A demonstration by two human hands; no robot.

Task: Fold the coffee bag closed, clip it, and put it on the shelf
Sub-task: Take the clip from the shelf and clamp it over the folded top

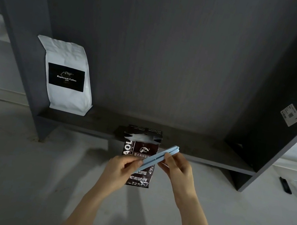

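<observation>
The brown coffee bag (140, 161) lies on the floor before the shelf (158, 141), top open. Both hands, left hand (122, 168) and right hand (177, 167), pinch the stiff, light blue clip (158, 157) by its ends. The bag looks soft and crinkly, so better to hold it by the flat top edge.

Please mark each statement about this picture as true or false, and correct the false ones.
1. Both hands hold the blue clip. True.
2. The clip is already fastened on the brown coffee bag. False: it is held in front of the bag, and the bag's top is still open.
3. A white coffee bag stands on the shelf. True.
4. The white bag stands at the right end of the shelf. False: it stands at the left end.
5. The left hand grips the brown bag. False: it holds the clip's lower end; the right hand holds the middle.
</observation>
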